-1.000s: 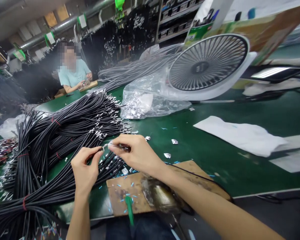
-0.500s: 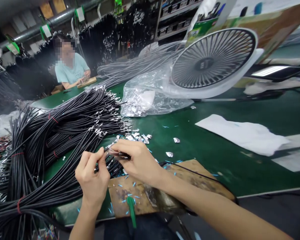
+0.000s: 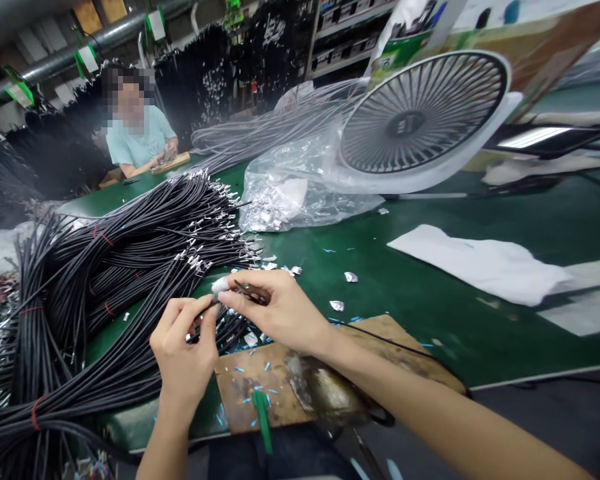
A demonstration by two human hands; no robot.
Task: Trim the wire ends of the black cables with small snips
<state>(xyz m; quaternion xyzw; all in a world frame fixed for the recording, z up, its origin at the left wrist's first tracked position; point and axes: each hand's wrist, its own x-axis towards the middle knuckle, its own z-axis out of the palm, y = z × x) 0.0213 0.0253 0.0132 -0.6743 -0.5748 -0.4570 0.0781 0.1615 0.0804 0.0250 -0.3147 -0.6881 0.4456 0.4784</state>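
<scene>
My left hand [image 3: 185, 343] pinches a black cable [image 3: 209, 308] near its end, thumb against forefinger. Right beside it, my right hand [image 3: 275, 310] has its thumb and forefinger closed at the cable's tip. A white cover wraps that forefinger's end. Tucked in the right hand is a slim dark tool [image 3: 253, 292], perhaps tweezers; its far part is hidden by the fingers. The tip itself is too small to make out. Below and behind the hands lie more black cables [image 3: 233, 330] and small foil scraps [image 3: 251, 339].
Bundles of black cables [image 3: 145, 247] fill the left of the green table [image 3: 350, 347]. A fan [image 3: 420, 120], a plastic bag [image 3: 300, 193] and a white cloth [image 3: 475, 263] lie beyond. A wooden board [image 3: 250, 373] with a green piece [image 3: 263, 420] is in front. A person [image 3: 140, 137] sits across.
My right hand's fingers have shifted at the cable tip, and the white-covered forefinger now shows. The dark tool has tilted in that hand. My left hand keeps its pinch.
</scene>
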